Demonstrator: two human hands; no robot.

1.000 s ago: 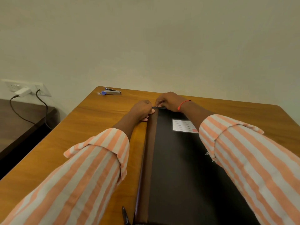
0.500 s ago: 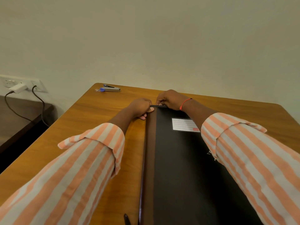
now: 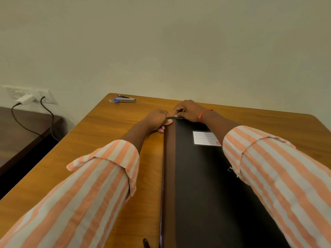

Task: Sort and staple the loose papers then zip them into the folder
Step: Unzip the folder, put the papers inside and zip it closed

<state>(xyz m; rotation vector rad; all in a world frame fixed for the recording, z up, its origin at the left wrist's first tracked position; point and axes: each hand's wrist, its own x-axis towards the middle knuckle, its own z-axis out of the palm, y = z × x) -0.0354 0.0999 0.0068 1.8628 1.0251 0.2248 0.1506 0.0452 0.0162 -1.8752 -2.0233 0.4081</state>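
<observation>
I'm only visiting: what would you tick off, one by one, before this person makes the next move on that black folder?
1. Folder lies flat on the table: ok.
2. Left hand pinches the folder's far edge: ok.
3. Right hand grips the same edge beside it: ok.
4. Stapler lies at the table's far left corner, apart from the folder and hands: ok.
5. Papers stapled and inside: cannot tell, the cover hides them.
6. Zip run fully shut: cannot tell, the hands cover that corner.
</observation>
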